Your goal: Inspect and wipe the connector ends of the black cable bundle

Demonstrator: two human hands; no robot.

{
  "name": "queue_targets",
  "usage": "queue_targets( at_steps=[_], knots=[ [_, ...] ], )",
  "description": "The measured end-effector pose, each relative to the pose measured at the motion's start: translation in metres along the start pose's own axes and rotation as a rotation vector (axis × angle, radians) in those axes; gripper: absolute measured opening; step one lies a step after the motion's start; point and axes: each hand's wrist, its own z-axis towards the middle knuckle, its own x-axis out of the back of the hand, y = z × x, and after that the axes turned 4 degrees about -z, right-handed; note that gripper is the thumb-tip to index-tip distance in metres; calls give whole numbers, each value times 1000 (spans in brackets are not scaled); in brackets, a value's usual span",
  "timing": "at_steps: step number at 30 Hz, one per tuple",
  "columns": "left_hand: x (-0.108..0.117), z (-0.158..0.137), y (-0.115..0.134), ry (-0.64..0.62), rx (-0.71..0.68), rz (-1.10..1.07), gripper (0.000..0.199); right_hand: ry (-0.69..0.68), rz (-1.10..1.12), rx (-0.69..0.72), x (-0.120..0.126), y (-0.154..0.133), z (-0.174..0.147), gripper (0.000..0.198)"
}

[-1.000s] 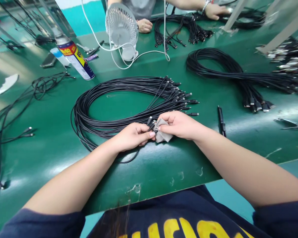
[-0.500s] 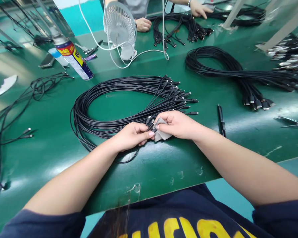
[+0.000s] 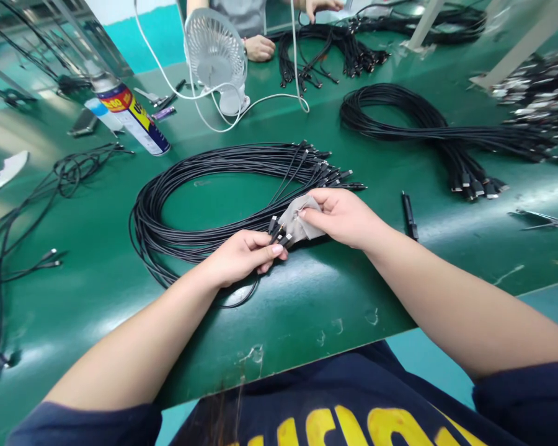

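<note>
Several black cable connectors (image 3: 286, 240) fan out from the left hand (image 3: 244, 257), clamped between thumb and fingers beside a coiled cable bundle (image 3: 149, 205); the right hand (image 3: 341, 217) pinches a gray cloth (image 3: 292, 224) at their tips. Holding close behind the tips should steady them.

I saw the left arm (image 3: 134, 341) and right arm (image 3: 451, 310) stretched forward, bare, angling inward towards each other. The left hand (image 3: 246, 255) was palm inward, thumb pressed over curled fingers. Near it, slightly farther from the body, the right hand (image 3: 344, 217) pinched, thumb pointing leftward.
</note>
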Motion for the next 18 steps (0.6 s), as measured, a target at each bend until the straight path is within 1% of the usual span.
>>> queue_targets(
  at_steps=[2, 5, 12, 14, 15, 16, 18],
  knots=[
    [1, 0, -1, -11, -12, -20, 40, -10, 100, -18, 1, 0, 0, 10],
    [1, 0, -1, -31, -31, -37, 39, -48, 184, -33, 0, 0, -2, 12],
    [2, -2, -1, -54, -40, -47, 35, -215, 346, -12, -5, -1, -8, 24],
    [2, -1, -1, -47, -35, -57, 36, -266, 294, 13, -8, -2, -9, 24],
    [1, -1, 0, -41, -32, -62, 36, -272, 228, 37, -10, -2, -10, 21],
    [1, -1, 0, -34, -30, -65, 37, -261, 138, 66, -12, -2, -11, 18],
    [0, 0, 1, -28, -22, -64, 37, -184, -74, 142, -17, -3, -12, 16]
  ],
)
